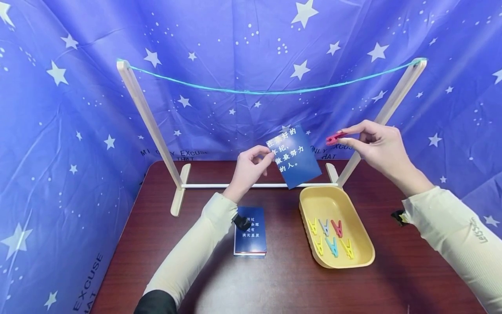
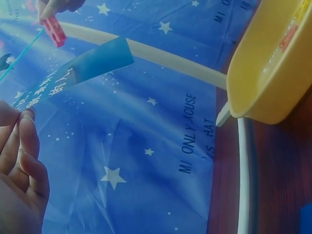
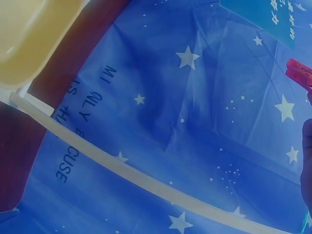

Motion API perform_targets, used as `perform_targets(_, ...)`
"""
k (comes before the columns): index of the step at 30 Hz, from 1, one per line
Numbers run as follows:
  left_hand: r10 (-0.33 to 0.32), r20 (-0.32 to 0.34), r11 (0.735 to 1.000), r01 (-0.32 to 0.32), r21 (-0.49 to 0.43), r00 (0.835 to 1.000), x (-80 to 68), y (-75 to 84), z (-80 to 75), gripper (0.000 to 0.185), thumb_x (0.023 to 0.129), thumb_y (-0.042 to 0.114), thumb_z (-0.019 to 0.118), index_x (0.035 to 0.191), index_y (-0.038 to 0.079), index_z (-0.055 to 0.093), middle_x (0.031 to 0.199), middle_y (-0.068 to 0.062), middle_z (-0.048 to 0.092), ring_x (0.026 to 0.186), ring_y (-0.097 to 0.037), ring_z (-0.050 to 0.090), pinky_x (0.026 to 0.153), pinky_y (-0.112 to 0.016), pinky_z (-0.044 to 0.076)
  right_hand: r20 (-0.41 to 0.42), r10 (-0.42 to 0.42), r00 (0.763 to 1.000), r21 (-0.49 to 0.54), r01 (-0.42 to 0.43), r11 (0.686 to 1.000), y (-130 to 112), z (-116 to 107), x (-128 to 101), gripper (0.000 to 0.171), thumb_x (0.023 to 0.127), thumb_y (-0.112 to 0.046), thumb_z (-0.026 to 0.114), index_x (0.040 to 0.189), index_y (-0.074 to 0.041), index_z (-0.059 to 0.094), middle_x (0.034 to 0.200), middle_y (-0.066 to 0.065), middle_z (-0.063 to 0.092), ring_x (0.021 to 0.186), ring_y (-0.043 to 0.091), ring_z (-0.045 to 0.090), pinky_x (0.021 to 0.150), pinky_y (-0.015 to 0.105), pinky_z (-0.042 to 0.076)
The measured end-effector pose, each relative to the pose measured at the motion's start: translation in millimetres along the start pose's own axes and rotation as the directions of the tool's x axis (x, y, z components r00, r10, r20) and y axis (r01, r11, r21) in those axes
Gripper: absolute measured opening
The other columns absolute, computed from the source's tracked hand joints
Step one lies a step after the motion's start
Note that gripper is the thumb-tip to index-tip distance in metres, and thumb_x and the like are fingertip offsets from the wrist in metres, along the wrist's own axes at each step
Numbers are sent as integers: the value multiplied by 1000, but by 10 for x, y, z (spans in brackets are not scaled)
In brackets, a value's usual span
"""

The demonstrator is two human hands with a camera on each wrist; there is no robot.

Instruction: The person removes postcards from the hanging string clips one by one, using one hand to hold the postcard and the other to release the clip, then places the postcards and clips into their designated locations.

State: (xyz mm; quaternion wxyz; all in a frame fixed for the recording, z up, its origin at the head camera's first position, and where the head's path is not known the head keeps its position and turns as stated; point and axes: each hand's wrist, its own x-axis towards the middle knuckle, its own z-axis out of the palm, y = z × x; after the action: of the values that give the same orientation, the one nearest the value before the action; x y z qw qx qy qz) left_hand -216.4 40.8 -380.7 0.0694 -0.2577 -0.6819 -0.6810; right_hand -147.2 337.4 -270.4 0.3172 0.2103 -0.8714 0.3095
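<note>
In the head view my left hand (image 1: 252,168) pinches the left edge of a dark blue card (image 1: 300,168) with white lettering, holding it tilted in the air. To its right, my right hand (image 1: 382,150) pinches a red clothespin (image 1: 334,138) between thumb and forefinger, a short gap from the card. A teal string (image 1: 251,92) sags between two wooden posts above both hands. The left wrist view shows the fingers (image 2: 29,141) on the edge of the card (image 2: 102,61). Only the edge of the right hand (image 3: 307,161) appears in the right wrist view, beside the clothespin (image 3: 298,73).
A yellow tray (image 1: 333,200) holding several yellow, blue and red clothespins stands at right on the dark red table (image 1: 188,253). Under the left forearm lies a stack of blue cards (image 1: 252,242). The rack's left post (image 1: 150,122) and right post (image 1: 398,98) stand before a starry blue curtain.
</note>
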Motion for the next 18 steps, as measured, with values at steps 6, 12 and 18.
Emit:
perform_targets(6, 7, -6, 1000, -7, 0, 1000, -18, -17, -38, 13, 96, 8, 71, 103, -3, 74, 85, -15, 74, 53, -41, 59, 57, -24, 48, 11, 17, 1000, -17, -17, 1000, 43, 17, -55, 31, 74, 18, 84, 101, 1, 79, 53, 0, 49, 47, 0, 30, 42, 19, 19)
perform_targets(12, 6, 5, 1000, -6, -9, 1000, -40, -12, -57, 14, 97, 7, 70, 103, -5, 73, 88, -22, 74, 49, -12, 56, 53, -22, 44, 25, 58, 998, -15, -57, 998, 108, 44, -114, 31, 77, 14, 84, 103, -2, 79, 56, -2, 53, 47, 1, 31, 41, 20, 20)
perform_targets(18, 6, 1, 1000, -6, -20, 1000, -65, 12, -79, 14, 96, 5, 69, 103, -6, 74, 85, -18, 74, 49, -16, 56, 52, -22, 44, 49, 93, 994, 8, -94, 996, 152, 73, -163, 30, 79, 11, 84, 107, 0, 78, 57, -4, 54, 48, 1, 33, 41, 21, 22)
